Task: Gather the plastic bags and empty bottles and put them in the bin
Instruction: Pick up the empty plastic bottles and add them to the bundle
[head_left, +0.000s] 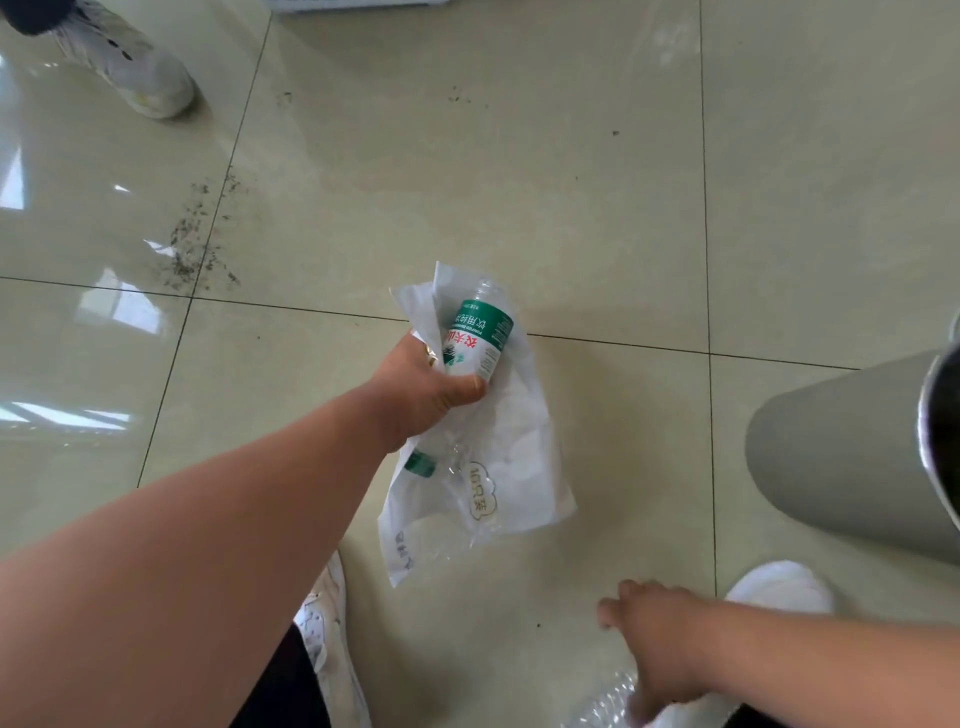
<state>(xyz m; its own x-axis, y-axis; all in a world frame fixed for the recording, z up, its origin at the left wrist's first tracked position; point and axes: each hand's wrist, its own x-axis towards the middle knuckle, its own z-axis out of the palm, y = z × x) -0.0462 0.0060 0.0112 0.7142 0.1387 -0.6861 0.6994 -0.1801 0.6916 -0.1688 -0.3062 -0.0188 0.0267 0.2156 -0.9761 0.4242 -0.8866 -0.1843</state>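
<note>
My left hand (426, 387) grips a clear bottle (478, 338) with a green and white label, together with a white plastic bag (514, 457) that hangs below the hand. The bottle's green cap (421, 464) shows through the bag. My right hand (660, 644) reaches down at the bottom of the view, its fingers on a crumpled clear plastic bottle (608, 704) that is partly cut off by the frame edge. The grey bin (841, 447) stands at the right edge, only its side and rim visible.
Glossy beige floor tiles (519, 182) with a patch of dark dirt specks (197, 244) at the left. Another person's white shoe (140, 73) is at the top left. My own white shoes (322, 623) (779, 587) are at the bottom.
</note>
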